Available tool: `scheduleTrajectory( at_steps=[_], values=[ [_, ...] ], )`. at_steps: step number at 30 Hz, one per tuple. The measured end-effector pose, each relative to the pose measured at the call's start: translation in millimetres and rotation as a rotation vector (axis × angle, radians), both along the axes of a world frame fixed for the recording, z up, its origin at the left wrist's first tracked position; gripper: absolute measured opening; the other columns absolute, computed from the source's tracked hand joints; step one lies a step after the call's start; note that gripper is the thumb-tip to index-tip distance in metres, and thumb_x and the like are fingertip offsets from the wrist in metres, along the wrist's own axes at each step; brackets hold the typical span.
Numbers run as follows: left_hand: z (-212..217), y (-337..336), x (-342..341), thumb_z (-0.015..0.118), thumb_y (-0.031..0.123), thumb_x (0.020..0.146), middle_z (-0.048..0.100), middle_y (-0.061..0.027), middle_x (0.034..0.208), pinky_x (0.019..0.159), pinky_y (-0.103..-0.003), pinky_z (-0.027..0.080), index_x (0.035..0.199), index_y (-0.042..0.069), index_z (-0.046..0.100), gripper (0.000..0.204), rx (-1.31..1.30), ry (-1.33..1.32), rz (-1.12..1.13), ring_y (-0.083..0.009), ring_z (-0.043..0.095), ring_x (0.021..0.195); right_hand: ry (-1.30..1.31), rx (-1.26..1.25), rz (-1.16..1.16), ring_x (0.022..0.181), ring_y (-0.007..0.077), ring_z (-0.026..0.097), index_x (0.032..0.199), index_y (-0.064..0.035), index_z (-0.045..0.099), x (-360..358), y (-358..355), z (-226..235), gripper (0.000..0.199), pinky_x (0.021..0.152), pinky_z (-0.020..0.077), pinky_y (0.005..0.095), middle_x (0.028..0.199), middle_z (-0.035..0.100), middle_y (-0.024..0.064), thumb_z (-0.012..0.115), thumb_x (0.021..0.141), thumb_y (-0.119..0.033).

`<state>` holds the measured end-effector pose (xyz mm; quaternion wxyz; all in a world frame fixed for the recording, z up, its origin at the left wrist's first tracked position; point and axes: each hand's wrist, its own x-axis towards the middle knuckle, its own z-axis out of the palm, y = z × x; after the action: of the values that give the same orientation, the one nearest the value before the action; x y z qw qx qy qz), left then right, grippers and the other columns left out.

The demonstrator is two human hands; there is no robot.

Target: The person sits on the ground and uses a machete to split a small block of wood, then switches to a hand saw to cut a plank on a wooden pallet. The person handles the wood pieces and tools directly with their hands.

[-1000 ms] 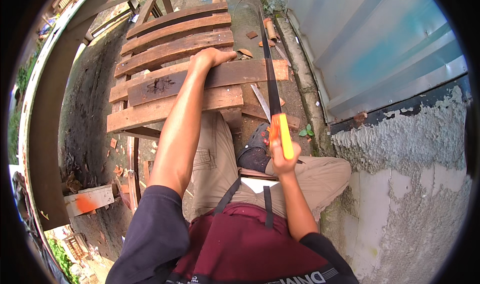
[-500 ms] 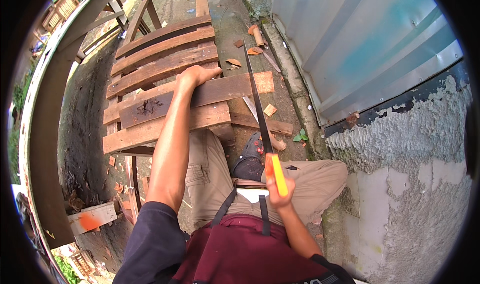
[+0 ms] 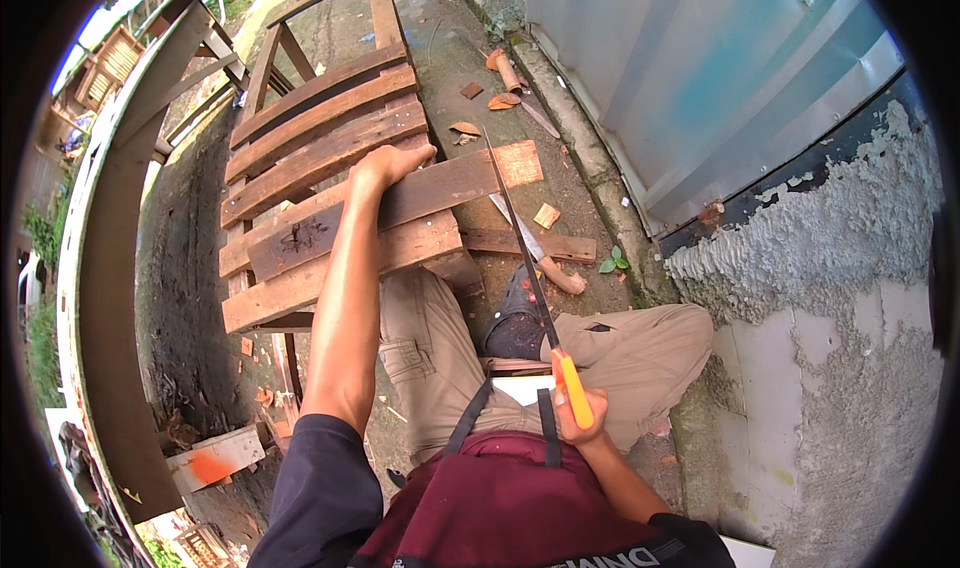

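My right hand (image 3: pixel 584 416) is closed round the yellow and orange handle of a handsaw (image 3: pixel 533 258). Its long dark blade points away from me, and the part near its tip crosses the right end of a dark wooden plank (image 3: pixel 440 185). Beyond the blade, the plank's end is paler. The plank lies across a slatted wooden frame (image 3: pixel 330 156) and juts past its right side. My left hand (image 3: pixel 392 166) grips the plank from above, its fingers at the far edge and partly hidden.
On the ground right of the frame lie a wooden-handled blade (image 3: pixel 562 276), a wood strip (image 3: pixel 490 240), a small offcut (image 3: pixel 546 215) and dry leaves (image 3: pixel 465 128). A corrugated metal panel (image 3: pixel 700 78) and a rough wall (image 3: pixel 810 268) stand at right. A long board structure (image 3: pixel 110 298) is at left.
My right hand has drawn the handsaw back toward me, so less of the blade reaches beyond the plank. My left hand stays on the plank. The whole view has shifted slightly.
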<state>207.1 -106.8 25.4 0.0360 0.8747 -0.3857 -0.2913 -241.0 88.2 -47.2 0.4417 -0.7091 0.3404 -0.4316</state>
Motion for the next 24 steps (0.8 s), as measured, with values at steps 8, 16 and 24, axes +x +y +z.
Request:
scheduleTrajectory(
  at_steps=[8, 16, 24],
  values=[
    [21, 2, -14, 0.057, 0.076, 0.076, 0.059, -0.0276, 0.137, 0.109, -0.043, 0.043, 0.124, 0.000, 0.068, 0.092, 0.000, -0.017, -0.035, -0.0384, 0.056, 0.131, -0.141, -0.089, -0.019, 0.042, 0.0265, 0.054, 0.068, -0.0027, 0.056, 130, -121, 40, 0.022, 0.045, 0.0410, 0.0377, 0.051, 0.051, 0.0119, 0.067, 0.087, -0.007],
    [15, 11, -15, 0.056, 0.078, 0.075, 0.066, -0.0280, 0.126, 0.104, -0.043, 0.045, 0.115, 0.000, 0.074, 0.089, -0.001, -0.002, 0.008, -0.0394, 0.062, 0.122, 0.079, 0.011, 0.015, 0.052, 0.0297, 0.064, 0.078, 0.0010, 0.066, -8, 14, 10, 0.004, 0.051, 0.0511, 0.0365, 0.063, 0.061, 0.0125, 0.064, 0.078, -0.002],
    [27, 0, -15, 0.054, 0.072, 0.077, 0.067, -0.0265, 0.124, 0.103, -0.043, 0.044, 0.118, 0.001, 0.073, 0.085, -0.005, 0.028, -0.038, -0.0380, 0.062, 0.120, -0.152, 0.004, -0.021, 0.047, 0.0249, 0.058, 0.069, 0.0002, 0.058, 131, -132, 53, 0.021, 0.048, 0.0424, 0.0365, 0.056, 0.057, 0.0132, 0.066, 0.086, -0.008]
  ],
)
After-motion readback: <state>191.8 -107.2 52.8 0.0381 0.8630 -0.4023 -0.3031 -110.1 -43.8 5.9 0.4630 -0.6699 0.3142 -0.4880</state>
